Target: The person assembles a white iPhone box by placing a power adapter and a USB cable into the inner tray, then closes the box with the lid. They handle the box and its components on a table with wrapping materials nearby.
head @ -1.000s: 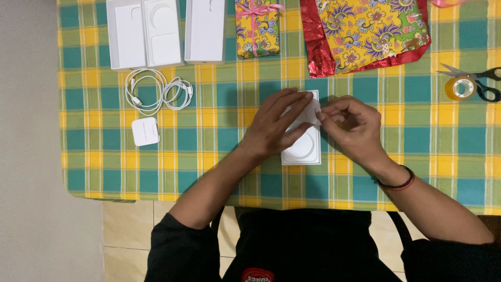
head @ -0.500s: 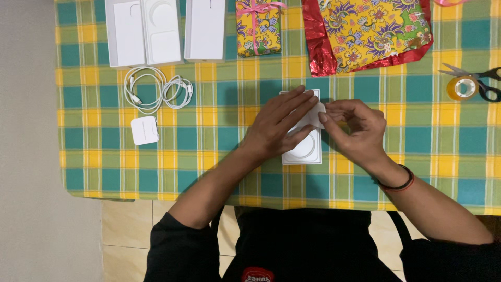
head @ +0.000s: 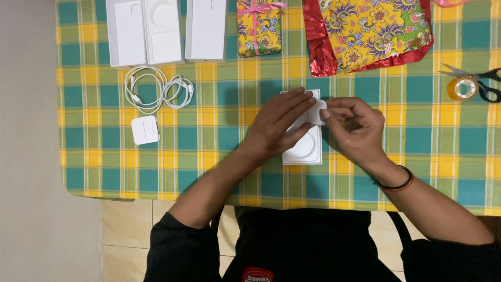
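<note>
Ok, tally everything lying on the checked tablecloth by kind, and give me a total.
White box parts along the top edge: 3
White card insert under the hands: 1
Coiled white cables: 2
White square adapter: 1
Wrapped gift: 1
Flowered wrapping paper sheet: 1
Tape roll: 1
Scissors: 1
Total: 11

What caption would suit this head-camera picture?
Two hands, left hand and right hand, work a white tab over a white card tray on a checked tablecloth.
</note>
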